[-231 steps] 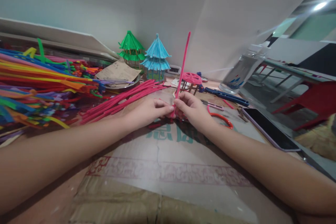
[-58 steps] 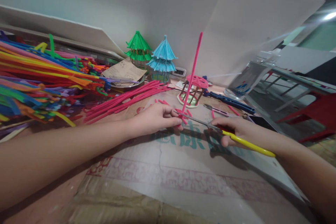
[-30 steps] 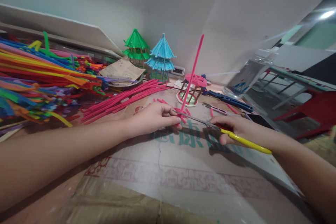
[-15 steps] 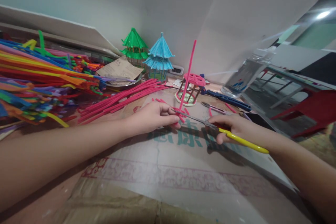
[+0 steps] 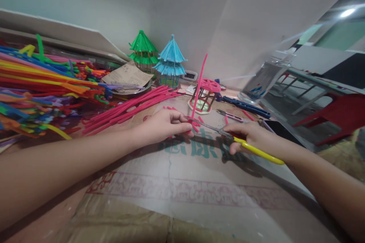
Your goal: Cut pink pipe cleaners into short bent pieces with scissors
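Sliding slightly left, your whole view has shifted since the frame just before, while your pink stem's tip has sunk and bent. At the left of the frame, the heap of coloured stems is the biggest pile on your worktop. Left of centre, your pink bundle lies slantwise. Your right hand, right of centre, has its grip closed around the yellow-handled scissors; their blades reach the stem's foot in mid-frame. Your left hand has a narrow grip, apparently pinching the stem at that foot. Behind the stem stands the pink-topped pavilion. Small pink pieces lie close by the blade.

What it means: the stem's lower tip looks like movement at the foot, perhaps from the blades closing. You still have it upright, but whether the cut has gone through, you cannot tell.
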Demonstrator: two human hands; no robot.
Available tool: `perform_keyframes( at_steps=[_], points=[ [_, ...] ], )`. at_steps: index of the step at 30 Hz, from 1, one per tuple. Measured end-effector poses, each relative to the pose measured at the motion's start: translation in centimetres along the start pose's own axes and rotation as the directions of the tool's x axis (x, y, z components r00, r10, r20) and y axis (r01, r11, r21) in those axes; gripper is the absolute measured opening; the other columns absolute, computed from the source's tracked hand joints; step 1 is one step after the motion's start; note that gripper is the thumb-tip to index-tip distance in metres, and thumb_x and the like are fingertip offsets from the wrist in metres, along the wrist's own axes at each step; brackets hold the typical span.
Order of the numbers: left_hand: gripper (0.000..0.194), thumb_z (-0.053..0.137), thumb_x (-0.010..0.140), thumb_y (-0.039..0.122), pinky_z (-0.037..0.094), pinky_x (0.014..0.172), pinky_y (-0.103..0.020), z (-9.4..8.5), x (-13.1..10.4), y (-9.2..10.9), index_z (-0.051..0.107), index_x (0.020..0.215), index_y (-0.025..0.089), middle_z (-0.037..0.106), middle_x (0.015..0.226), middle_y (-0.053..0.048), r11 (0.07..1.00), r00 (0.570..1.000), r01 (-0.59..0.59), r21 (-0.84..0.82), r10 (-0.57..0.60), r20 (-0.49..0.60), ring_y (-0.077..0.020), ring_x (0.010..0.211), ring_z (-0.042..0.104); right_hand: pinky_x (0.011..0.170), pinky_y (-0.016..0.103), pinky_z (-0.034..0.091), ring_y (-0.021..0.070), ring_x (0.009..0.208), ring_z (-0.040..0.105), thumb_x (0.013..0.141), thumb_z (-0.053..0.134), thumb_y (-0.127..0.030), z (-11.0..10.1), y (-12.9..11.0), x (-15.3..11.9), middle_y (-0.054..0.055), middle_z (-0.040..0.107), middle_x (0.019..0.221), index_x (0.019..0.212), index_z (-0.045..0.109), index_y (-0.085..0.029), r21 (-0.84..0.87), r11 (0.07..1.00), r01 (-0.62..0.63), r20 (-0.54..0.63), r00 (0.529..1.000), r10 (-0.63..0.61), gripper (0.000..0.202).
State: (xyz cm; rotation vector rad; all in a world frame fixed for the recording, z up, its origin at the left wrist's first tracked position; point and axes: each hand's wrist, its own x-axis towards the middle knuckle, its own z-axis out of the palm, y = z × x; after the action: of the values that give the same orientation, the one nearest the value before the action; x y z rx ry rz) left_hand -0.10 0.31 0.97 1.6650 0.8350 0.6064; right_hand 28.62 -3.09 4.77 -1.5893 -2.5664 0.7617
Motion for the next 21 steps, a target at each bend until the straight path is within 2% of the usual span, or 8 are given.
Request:
perform_keyframes(
  at_steps=[5,9,12,14,17,19,21],
  points=[
    [0.023,0.062,0.088,0.037,0.048,0.062,-0.024,-0.1,0.1,-0.2,0.067,0.085,0.015,0.076,0.083,-0.006,1.000,1.000,-0.018,-0.017,0.018,0.012,-0.0170,0.078,0.072,0.065,0.027,0.037,0.0189,0.074,0.055,0.077,0.066,-0.055,0.2,-0.2,0.1,0.000,0.066,0.080,0.092,0.066,-0.022,0.024,1.000,-0.020,-0.016,1.000,0.020,0.037],
    [0.024,0.064,0.086,0.039,0.051,0.067,-0.027,0.1,0.1,-0.5,0.063,0.083,0.015,0.075,0.088,-0.006,0.996,1.000,-0.005,-0.092,0.007,0.015,-0.0190,0.080,0.073,0.061,0.026,0.037,0.0168,0.069,0.052,0.078,0.066,-0.055,0.1,0.4,0.2,0.000,0.060,0.075,0.089,0.065,-0.020,0.048,0.999,-0.009,-0.058,0.998,0.012,0.036],
    [0.022,0.065,0.084,0.038,0.052,0.070,-0.028,0.1,0.2,-0.5,0.062,0.082,0.016,0.075,0.087,-0.006,0.994,0.999,0.009,-0.111,-0.014,-0.050,-0.0187,0.079,0.072,0.060,0.026,0.037,0.0172,0.069,0.052,0.076,0.067,-0.054,-0.3,1.2,0.0,0.002,0.059,0.079,0.093,0.064,-0.019,0.109,0.993,0.046,-0.099,0.994,-0.035,0.040],
    [0.022,0.065,0.084,0.038,0.052,0.072,-0.028,0.0,0.3,-0.6,0.064,0.085,0.016,0.075,0.087,-0.006,0.998,0.990,-0.019,-0.055,0.011,-0.143,-0.0181,0.081,0.071,0.061,0.026,0.037,0.0181,0.071,0.053,0.074,0.068,-0.056,-0.6,1.5,-0.1,0.002,0.059,0.081,0.094,0.065,-0.019,0.116,0.991,0.062,-0.112,0.993,-0.049,0.042],
    [0.029,0.065,0.083,0.043,0.051,0.076,-0.029,-0.7,0.5,-0.9,0.067,0.091,0.016,0.074,0.089,-0.006,0.995,0.951,-0.056,0.082,0.078,-0.300,-0.0191,0.083,0.069,0.060,0.026,0.036,0.0187,0.071,0.054,0.071,0.070,-0.059,-0.5,1.2,-0.2,0.001,0.061,0.078,0.092,0.067,-0.021,0.023,0.999,0.031,-0.094,0.995,-0.028,0.043],
    [0.032,0.063,0.083,0.046,0.051,0.076,-0.030,-1.4,0.8,-1.3,0.067,0.093,0.016,0.074,0.089,-0.006,0.980,0.928,-0.069,0.184,0.130,-0.348,-0.0205,0.082,0.069,0.059,0.025,0.035,0.0188,0.070,0.055,0.069,0.071,-0.060,-0.1,0.6,-0.1,0.000,0.062,0.078,0.094,0.068,-0.023,-0.074,0.997,0.004,-0.072,0.997,-0.009,0.044],
    [0.032,0.061,0.084,0.046,0.050,0.076,-0.031,-2.0,1.0,-1.6,0.068,0.092,0.016,0.074,0.090,-0.006,0.954,0.918,-0.085,0.289,0.187,-0.348,-0.0212,0.082,0.068,0.060,0.026,0.036,0.0193,0.072,0.056,0.072,0.070,-0.059,0.3,0.1,0.0,0.000,0.064,0.081,0.101,0.067,-0.025,-0.143,0.990,0.000,-0.058,0.998,-0.008,0.045]
  ],
)
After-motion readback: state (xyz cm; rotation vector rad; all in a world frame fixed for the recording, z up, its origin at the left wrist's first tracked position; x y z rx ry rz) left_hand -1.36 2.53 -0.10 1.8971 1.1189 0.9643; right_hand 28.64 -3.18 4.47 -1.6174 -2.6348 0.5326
